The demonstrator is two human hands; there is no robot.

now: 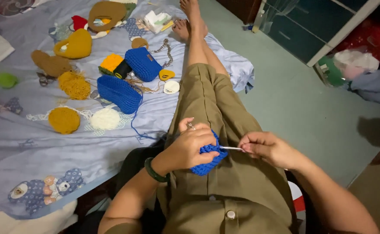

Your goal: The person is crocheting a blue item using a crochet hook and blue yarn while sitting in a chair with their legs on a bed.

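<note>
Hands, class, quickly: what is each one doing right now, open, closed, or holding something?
Left hand: closed around the blue crochet piece.
Right hand: closed, pinching the metal crochet hook that points into the piece.

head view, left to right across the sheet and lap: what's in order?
Green ball → mustard yarn disc → white yarn disc → left hand → blue crochet piece → crochet hook → right hand.

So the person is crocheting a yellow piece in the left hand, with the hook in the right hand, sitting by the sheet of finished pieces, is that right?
Not quite: the head view shows the crocheted piece is blue, not yellow. The left hand does hold it, the right hand holds the metal hook, and finished pieces lie on the sheet alongside.
</note>
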